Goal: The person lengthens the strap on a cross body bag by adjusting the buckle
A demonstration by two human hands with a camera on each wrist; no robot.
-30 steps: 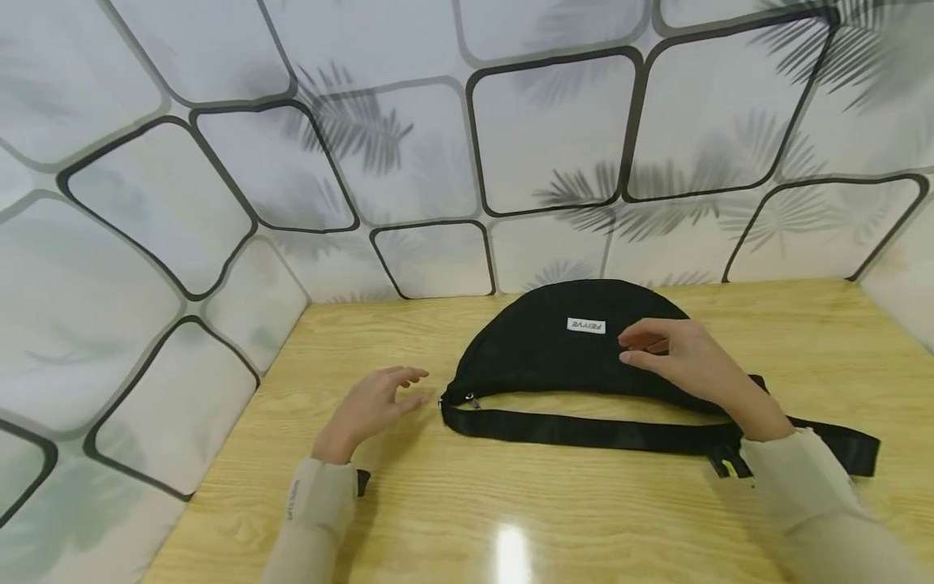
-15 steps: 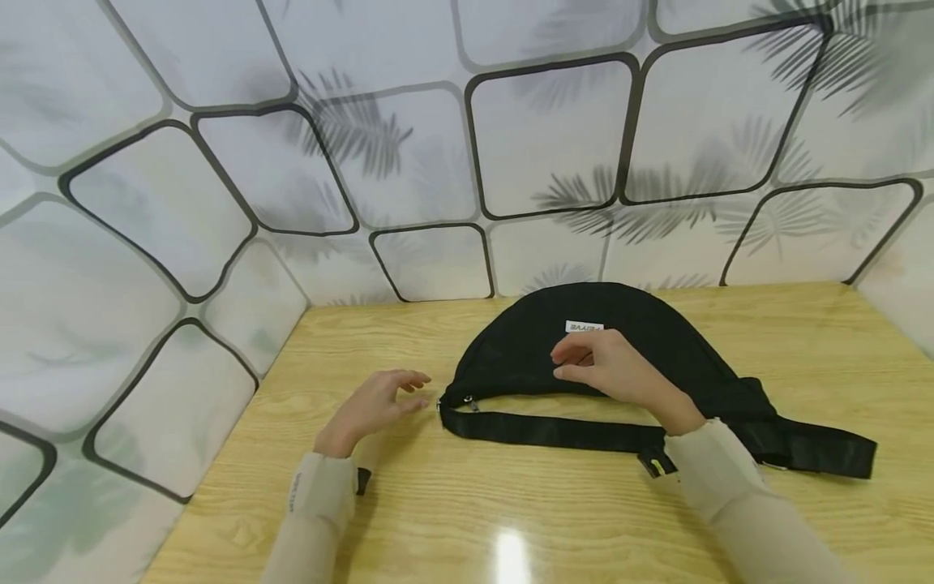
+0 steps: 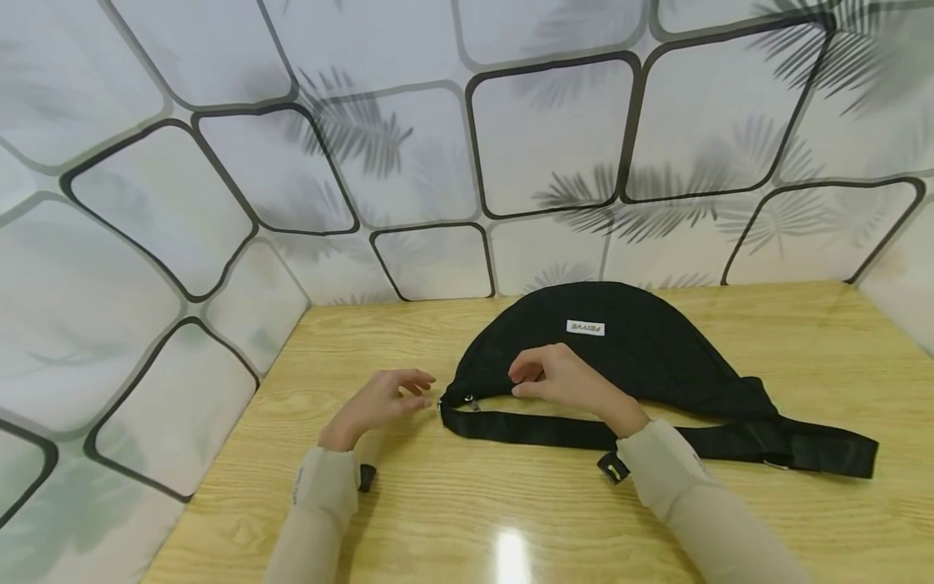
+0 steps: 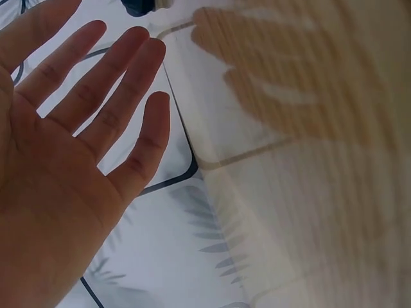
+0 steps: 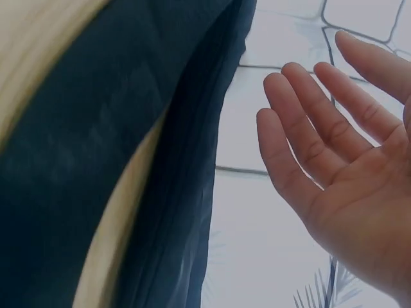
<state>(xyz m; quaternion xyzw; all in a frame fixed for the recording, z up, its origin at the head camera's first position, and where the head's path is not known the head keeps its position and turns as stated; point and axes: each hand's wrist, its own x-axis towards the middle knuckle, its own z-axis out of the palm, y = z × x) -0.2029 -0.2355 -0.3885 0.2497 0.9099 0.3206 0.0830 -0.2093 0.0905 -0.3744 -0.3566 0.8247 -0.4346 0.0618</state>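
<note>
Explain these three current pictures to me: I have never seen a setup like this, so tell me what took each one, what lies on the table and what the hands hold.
No machine is at work here: a person wears three cameras. The wide picture comes from a camera on the head, looking down at a wooden table with patterned wall panels around it. The other two come from cameras strapped to the wrists, each looking along its own palm.

On the table lies a black waist bag with a white label and a long black strap.

The left hand hovers next to the bag's left end, near the zipper pull; its wrist view shows the fingers spread and holding nothing. The right hand is over the bag's front edge, its fingers relaxed and empty. Whether it touches the fabric I cannot tell.
</note>
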